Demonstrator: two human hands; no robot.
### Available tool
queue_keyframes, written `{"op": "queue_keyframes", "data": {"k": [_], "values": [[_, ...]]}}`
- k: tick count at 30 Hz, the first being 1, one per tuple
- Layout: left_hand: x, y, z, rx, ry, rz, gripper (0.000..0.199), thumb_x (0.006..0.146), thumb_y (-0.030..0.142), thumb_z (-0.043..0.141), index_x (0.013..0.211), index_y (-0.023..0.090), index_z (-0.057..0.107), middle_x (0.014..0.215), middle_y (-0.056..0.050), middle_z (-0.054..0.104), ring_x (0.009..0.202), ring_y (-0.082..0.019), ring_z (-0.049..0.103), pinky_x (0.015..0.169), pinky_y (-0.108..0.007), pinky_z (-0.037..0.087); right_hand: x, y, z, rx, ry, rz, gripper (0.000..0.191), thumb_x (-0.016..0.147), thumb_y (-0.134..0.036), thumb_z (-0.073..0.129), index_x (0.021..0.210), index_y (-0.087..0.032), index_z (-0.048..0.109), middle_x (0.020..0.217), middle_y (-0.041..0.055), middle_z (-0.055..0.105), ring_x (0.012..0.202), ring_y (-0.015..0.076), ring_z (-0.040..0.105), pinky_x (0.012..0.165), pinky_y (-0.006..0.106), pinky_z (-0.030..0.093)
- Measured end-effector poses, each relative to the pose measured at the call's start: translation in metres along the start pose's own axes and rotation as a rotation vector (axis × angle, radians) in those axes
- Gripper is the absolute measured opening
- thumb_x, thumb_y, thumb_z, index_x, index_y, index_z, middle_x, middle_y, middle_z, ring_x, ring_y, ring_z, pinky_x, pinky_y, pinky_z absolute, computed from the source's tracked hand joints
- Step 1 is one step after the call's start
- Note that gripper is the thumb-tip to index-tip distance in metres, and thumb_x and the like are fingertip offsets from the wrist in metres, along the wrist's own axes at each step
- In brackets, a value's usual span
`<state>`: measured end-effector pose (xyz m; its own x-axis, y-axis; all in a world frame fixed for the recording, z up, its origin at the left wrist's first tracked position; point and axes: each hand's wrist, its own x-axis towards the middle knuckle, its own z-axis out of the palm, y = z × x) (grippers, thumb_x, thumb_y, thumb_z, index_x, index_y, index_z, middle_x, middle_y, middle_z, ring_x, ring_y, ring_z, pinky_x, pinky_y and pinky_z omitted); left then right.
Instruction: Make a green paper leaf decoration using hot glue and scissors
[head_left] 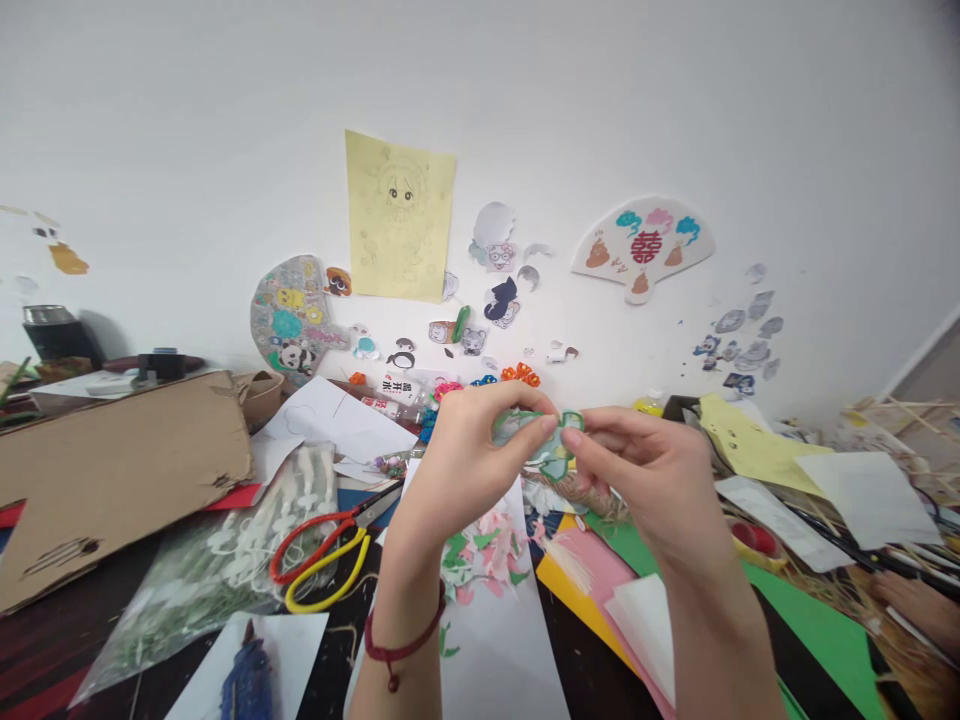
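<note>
My left hand [491,445] pinches a small green-edged, pale cutout [553,458] between thumb and fingers, above the middle of the table. From the right, my right hand [637,450] holds the same cutout by its right edge, thumb and forefinger pressed on it. Fingers cover part of the cutout. Below the hands, pink, white and green paper scraps [487,555] lie on a white sheet [502,655]. Scissors [322,550] with red and yellow handles rest left of my left wrist, on a clear plastic bag [225,550].
Brown cardboard [127,470] covers the far left. A blue glue gun [247,675] lies at the lower left. Green paper [817,630] is at the right, near another person's hand [919,605]. Behind stands a white wall with a yellow drawing [401,220].
</note>
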<state>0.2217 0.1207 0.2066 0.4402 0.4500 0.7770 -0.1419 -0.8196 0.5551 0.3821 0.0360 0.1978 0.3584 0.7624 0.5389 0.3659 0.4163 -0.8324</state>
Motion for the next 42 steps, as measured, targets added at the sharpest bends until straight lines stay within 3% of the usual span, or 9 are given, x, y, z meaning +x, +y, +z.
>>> {"op": "queue_keyframes", "data": {"k": [14,21,25,37,42], "values": [[0.0012,0.0023,-0.0001,-0.016,-0.003,0.000,0.008,0.092,0.015,0.067,0.087,0.020,0.070,0.084,0.003,0.073,0.080,-0.012,0.067,0.077,-0.025,0.049,-0.0012,-0.0031,0.0011,-0.003,0.016,0.008,0.015,0.078,-0.034,0.083,0.082,-0.020,0.077,0.050,-0.0034,0.063,0.044,0.0098,0.057,0.046,0.020,0.047],[0.0011,0.0046,0.0004,0.047,0.063,0.086,0.004,0.091,0.016,0.069,0.092,0.020,0.069,0.092,0.001,0.073,0.090,-0.015,0.065,0.084,-0.031,0.047,-0.0018,-0.0057,0.0023,0.007,0.003,0.040,0.024,0.075,-0.039,0.085,0.083,-0.018,0.078,0.051,-0.0017,0.063,0.044,0.0118,0.057,0.043,0.022,0.044],[0.0015,0.0042,0.0028,0.055,0.054,0.087,0.008,0.090,0.014,0.070,0.087,0.021,0.069,0.086,0.002,0.073,0.086,-0.015,0.065,0.083,-0.032,0.046,-0.0029,-0.0050,0.0016,0.013,-0.040,0.039,0.022,0.079,-0.040,0.082,0.086,-0.019,0.078,0.052,-0.0014,0.062,0.047,0.0124,0.057,0.045,0.024,0.046],[0.0012,0.0004,0.0062,0.050,0.092,0.055,0.011,0.092,0.019,0.069,0.081,0.021,0.068,0.082,0.003,0.073,0.081,-0.015,0.064,0.081,-0.033,0.044,-0.0037,-0.0076,0.0028,0.009,-0.078,0.060,0.019,0.082,-0.039,0.079,0.086,-0.020,0.078,0.051,-0.0021,0.060,0.045,0.0105,0.054,0.040,0.021,0.039],[0.0025,-0.0007,0.0051,0.050,0.101,0.062,0.023,0.098,0.026,0.062,0.076,0.020,0.066,0.075,0.002,0.070,0.075,-0.016,0.060,0.074,-0.034,0.042,-0.0031,-0.0088,0.0031,0.017,-0.074,0.079,0.020,0.080,-0.038,0.081,0.084,-0.019,0.077,0.050,-0.0017,0.061,0.043,0.0105,0.053,0.040,0.022,0.039]]}}
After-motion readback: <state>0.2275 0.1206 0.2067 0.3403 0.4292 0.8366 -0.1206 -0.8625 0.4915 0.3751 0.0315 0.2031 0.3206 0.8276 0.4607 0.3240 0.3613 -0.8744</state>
